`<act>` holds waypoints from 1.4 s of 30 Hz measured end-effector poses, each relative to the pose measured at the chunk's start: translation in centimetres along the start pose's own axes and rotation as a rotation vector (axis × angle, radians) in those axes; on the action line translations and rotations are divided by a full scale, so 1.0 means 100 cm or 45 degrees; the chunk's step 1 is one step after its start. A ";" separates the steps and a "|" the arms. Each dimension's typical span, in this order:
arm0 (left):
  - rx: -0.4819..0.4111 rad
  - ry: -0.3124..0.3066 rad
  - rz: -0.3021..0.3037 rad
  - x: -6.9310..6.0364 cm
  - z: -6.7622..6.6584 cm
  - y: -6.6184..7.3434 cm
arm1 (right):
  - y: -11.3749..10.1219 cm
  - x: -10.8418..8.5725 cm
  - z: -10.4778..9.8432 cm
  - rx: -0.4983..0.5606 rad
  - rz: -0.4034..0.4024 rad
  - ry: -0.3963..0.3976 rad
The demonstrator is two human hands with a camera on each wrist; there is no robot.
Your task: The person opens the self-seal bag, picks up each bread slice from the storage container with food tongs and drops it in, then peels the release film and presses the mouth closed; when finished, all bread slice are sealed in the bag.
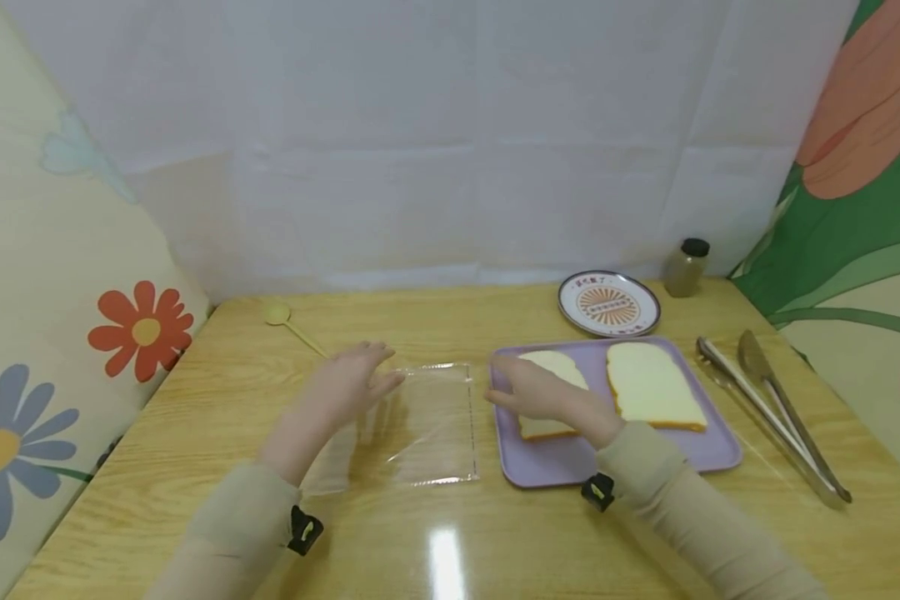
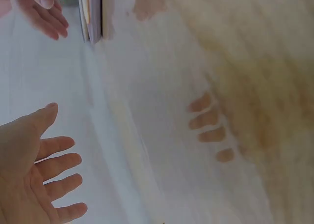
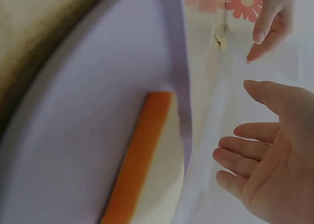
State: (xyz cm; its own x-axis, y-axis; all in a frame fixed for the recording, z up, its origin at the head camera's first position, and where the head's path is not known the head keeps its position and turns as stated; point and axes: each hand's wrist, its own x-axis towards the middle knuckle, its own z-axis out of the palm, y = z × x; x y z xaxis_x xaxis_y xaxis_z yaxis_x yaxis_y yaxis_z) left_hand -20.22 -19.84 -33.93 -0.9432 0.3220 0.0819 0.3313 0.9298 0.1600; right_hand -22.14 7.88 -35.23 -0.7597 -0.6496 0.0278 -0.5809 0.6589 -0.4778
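Note:
In the head view the left hand (image 1: 345,385) is over the left part of a clear plastic sheet or bag (image 1: 438,425) lying on the table. Its fingers are spread and hold nothing, as the left wrist view of the hand (image 2: 34,170) confirms. The right hand (image 1: 536,390) hovers above the left side of a purple tray (image 1: 555,468), over a bread slice (image 1: 558,363); its fingers are parted and empty, also in the right wrist view (image 3: 274,155). A second bread slice (image 1: 654,385) lies on the tray's right half.
Behind the tray stand a round patterned plate (image 1: 607,303) and a dark-capped jar (image 1: 686,268). Metal tongs (image 1: 772,417) lie right of the tray. A yellow spoon (image 1: 292,325) lies at the back left. A white cloth (image 1: 420,150) hangs behind the table.

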 end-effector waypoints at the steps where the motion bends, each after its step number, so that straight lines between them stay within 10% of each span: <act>1: -0.018 -0.025 0.004 -0.002 0.001 0.002 | -0.002 0.000 0.003 0.005 0.008 -0.027; 16: -0.173 -0.170 0.277 -0.007 0.030 0.020 | -0.017 0.012 0.028 -0.018 -0.144 -0.135; 28: -0.184 -0.320 0.213 -0.009 0.034 0.018 | -0.022 0.015 0.035 -0.094 -0.188 -0.173; 42: -0.192 -0.293 0.264 -0.007 0.034 0.008 | -0.024 0.021 0.045 -0.352 -0.235 -0.164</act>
State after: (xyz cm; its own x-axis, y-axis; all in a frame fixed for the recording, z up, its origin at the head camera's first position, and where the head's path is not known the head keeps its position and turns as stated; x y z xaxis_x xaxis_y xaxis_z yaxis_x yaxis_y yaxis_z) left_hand -19.39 -18.67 -37.15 -0.8306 0.5489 -0.0936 0.5000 0.8092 0.3086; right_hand -20.99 3.25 -37.94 -0.6017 -0.7982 -0.0280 -0.7755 0.5922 -0.2189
